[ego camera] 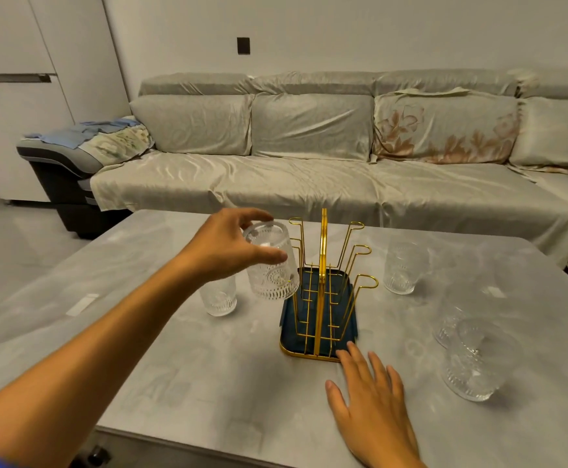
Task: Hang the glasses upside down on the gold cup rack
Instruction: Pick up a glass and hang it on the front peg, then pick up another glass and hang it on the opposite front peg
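Left hand pinched an upturned glass, apparently over a prong at the rack's 10 o'clock | right hand spread flat by the rack's base | other prongs bare; four glasses left on tabletop

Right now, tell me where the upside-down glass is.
In the head view the upside-down glass is in the left hand, left of centre, over a prong on the left side of the gold rack, above an upright glass.
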Motion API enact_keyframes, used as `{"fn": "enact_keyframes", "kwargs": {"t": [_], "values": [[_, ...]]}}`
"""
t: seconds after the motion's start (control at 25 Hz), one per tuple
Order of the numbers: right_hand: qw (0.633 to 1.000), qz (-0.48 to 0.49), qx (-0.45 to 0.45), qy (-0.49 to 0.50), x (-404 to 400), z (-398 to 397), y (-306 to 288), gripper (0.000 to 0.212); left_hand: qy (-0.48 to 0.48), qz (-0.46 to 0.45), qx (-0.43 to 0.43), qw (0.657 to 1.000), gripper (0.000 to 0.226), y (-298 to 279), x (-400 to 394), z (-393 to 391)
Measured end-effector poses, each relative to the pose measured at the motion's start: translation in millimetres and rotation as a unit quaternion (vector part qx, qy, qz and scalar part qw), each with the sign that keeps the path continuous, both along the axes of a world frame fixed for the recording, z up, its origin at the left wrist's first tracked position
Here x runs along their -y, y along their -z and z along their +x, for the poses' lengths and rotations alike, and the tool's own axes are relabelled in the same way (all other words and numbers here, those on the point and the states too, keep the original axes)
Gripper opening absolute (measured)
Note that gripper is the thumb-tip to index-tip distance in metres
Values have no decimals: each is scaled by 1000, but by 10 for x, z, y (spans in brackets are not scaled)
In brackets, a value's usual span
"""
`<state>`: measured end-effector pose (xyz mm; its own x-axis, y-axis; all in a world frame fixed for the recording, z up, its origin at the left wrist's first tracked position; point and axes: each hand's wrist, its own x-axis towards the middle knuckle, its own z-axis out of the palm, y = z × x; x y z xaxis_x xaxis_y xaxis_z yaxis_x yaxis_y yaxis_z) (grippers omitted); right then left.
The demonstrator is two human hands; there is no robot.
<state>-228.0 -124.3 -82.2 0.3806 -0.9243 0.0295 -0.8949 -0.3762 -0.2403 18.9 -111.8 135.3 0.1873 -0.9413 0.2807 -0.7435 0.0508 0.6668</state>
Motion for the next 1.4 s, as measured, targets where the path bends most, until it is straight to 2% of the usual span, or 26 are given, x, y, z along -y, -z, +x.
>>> {"fn": "enact_keyframes", "kwargs": {"t": [0.24, 0.6, 0.72, 0.8, 0.88, 0.92, 0.96, 1.0, 1.04, 1.12, 1.16, 1.24, 1.32, 1.36, 1.4], "values": [[1000, -17, 5, 1, -5, 2, 42, 65, 3, 19, 51, 999, 75, 370, 113, -62], [999, -26, 19, 5, -37, -7, 40, 66, -7, 45, 36, 998, 75, 637, 118, -106], [1000, -20, 12, 5, -57, -10, 19, 65, -27, 40, -7, 999, 90, 738, 14, -157], [1000, -2, 0, 10, -47, -10, 3, 65, -80, 21, -111, 990, 104, 994, -122, -266], [1000, 14, -12, 7, -32, 5, -59, 63, -167, 7, -235, 957, 97, 1391, -329, -469], [1000, 18, -2, 1, -45, 8, -94, 62, -204, 22, -243, 948, 88, 1606, -415, -576], [999, 18, 46, 0, -73, -5, -125, 59, -216, 53, -192, 956, 81, 1792, -470, -669], [989, -6, 148, 19, -109, -49, -137, 51, -195, 81, -106, 972, 77, 1969, -489, -739], [960, -51, 266, 63, -139, -131, -130, 39, -157, 98, -14, 983, 76, 2097, -470, -791], [849, -146, 462, 212, -179, -343, -61, 32, -103, 133, 112, 979, 77, 2191, -360, -840], [797, -197, 504, 268, -189, -464, -25, 34, -92, 153, 146, 973, 77, 2212, -318, -853], [732, -259, 526, 346, -159, -678, -38, 48, -86, 177, 178, 964, 78, 2256, -289, -850], [699, -241, 537, 408, -41, -877, -79, 71, -83, 191, 190, 959, 80, 2265, -302, -850], [708, -200, 524, 429, 44, -970, -112, 84, -81, 193, 196, 958, 80, 2266, -305, -847], [738, -145, 496, 434, 120, -1035, -156, 93, -81, 195, 201, 957, 79, 2265, -307, -843]]}}
